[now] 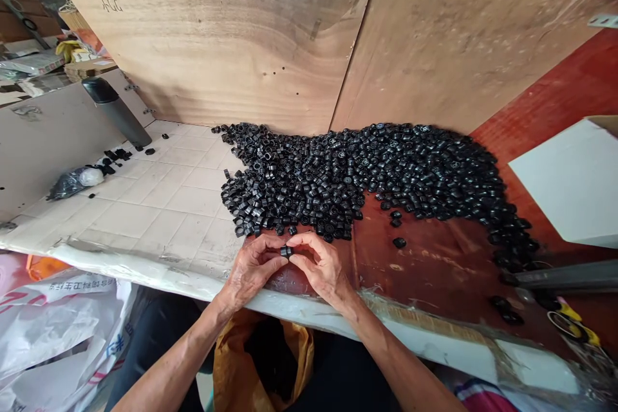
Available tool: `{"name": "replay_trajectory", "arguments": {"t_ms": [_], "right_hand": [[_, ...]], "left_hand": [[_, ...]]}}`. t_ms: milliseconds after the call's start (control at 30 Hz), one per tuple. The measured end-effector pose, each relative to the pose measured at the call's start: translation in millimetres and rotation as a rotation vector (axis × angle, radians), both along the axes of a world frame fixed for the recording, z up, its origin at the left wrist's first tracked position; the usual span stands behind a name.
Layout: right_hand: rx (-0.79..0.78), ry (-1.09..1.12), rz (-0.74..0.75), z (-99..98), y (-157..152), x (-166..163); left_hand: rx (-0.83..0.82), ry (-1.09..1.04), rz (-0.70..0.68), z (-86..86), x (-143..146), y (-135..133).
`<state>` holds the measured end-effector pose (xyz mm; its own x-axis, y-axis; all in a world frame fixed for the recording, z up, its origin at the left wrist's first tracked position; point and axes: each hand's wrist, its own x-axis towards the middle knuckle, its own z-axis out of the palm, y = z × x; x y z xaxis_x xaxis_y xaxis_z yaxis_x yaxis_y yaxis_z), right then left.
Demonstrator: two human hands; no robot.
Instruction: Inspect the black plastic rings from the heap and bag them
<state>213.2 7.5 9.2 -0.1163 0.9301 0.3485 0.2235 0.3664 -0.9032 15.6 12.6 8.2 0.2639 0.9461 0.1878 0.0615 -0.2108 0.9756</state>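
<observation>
At front edge of red-and-cream worktop [396, 277], black plastic cylinder [286, 252] is fingertip-pinched by near-closed left hand [252, 269] and right hand [322, 265]; best kept square.

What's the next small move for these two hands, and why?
Probably a gentle inward press: the left hand and right hand pinch a small black part from opposite sides, in front of the black pile. Whether it's one piece or two, I can't tell.

Looking forward and down from the wearer's head, close above the worktable [168, 206], facing upright plywood boards [232, 58].
</observation>
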Motion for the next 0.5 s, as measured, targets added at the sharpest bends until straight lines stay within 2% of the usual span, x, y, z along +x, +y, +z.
{"name": "replay_trajectory", "arguments": {"t_ms": [167,500], "right_hand": [[0.042,-0.098,-0.07,-3.3,-1.7,-3.0],[0.026,-0.185,0.006,4.5,-4.9,-0.9]], "left_hand": [[0.158,0.106,-0.009,-0.3,-1.6,-0.2],[0.249,0.166,0.027,2.0,-0.5,-0.2]]}}
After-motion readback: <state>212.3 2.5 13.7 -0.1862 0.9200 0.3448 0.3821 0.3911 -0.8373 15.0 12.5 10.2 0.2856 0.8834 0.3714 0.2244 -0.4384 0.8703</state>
